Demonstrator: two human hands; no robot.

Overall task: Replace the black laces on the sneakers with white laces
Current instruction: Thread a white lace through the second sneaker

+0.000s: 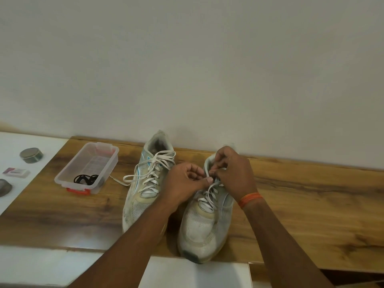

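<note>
Two worn white sneakers stand side by side on the wooden table (301, 204), toes toward me. The left sneaker (143, 192) carries a white lace (153, 173) whose loose ends trail off to its left. On the right sneaker (204, 225) a white lace (208, 196) crosses the eyelets. My left hand (184, 183) and my right hand (232, 171) meet above its upper eyelets, and both pinch that lace with curled fingers. The lace ends are hidden under my fingers. Black laces (86, 179) lie coiled in a clear plastic box (70, 169).
The clear box with red clips stands left of the sneakers. On a white surface at far left sit a round tin (31, 155), a small white packet (16, 172) and a grey object (4, 187). A wall rises right behind the sneakers. Bare wood stretches to the right.
</note>
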